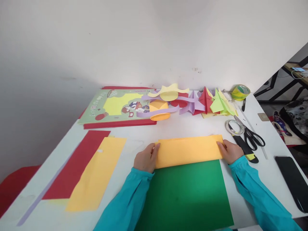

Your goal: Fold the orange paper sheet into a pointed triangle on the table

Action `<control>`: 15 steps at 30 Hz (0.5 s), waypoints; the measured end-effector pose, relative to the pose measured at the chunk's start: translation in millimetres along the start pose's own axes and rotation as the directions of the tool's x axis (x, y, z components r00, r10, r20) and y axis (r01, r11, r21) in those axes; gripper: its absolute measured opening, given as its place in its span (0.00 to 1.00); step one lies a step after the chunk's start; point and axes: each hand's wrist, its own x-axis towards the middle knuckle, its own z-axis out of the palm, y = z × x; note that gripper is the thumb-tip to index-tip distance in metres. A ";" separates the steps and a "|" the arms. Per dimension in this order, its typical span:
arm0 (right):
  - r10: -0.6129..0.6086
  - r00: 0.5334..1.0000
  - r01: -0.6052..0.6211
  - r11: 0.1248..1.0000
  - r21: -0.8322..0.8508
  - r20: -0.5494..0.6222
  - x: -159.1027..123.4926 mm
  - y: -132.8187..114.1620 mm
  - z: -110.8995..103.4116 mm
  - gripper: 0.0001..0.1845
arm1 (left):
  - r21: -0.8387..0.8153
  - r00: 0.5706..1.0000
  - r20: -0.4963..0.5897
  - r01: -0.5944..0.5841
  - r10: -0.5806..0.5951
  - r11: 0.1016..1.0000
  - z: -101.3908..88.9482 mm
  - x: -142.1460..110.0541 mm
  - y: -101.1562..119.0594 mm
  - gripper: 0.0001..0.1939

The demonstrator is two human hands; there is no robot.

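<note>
Teal-sleeved hands (145, 158) (231, 151) hold smooth, oblong orange paper (189, 151).

Orange-yellow paper strip (189, 152), centre, plain; green sheet (189, 195), near, plain; red sheet (75, 168) and yellow sheet (98, 176), left; pale-green booklet (115, 104), far left, yellow panel, cartoon figures; teal sleeves (127, 199).

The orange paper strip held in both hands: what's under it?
A green rectangular paper sheet shows at the orange paper strip's near edge. The strip hides the sheet's far edge, so how far it extends underneath can't be seen.
</note>
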 end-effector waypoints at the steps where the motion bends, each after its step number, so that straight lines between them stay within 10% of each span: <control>1: 0.002 1.000 -0.001 0.999 -0.037 0.020 1.2 -1.4 0.0 0.21 | -0.046 0.999 -0.037 0.021 -0.023 0.999 -0.2 -1.7 1.6 0.17; 6: -0.011 1.000 0.012 0.994 -0.106 0.008 2.3 -2.3 3.9 0.21 | -0.097 0.952 -0.304 -0.008 -0.022 0.995 1.4 -24.1 11.9 0.26; 9: -0.023 0.998 0.017 0.996 -0.090 -0.064 -0.9 -1.1 7.8 0.25 | 0.173 0.787 -0.525 -0.273 0.323 0.946 12.9 -47.1 30.4 0.26; 11: -0.033 0.995 0.026 0.997 -0.078 -0.096 -3.3 -1.4 8.5 0.27 | 0.233 0.724 -0.408 -0.506 0.556 0.830 25.3 -60.6 46.0 0.29; 15: -0.050 0.992 0.043 0.997 -0.064 -0.116 -6.2 -3.5 5.3 0.27 | 0.281 0.760 -0.143 -0.583 0.634 0.762 47.0 -68.8 62.0 0.29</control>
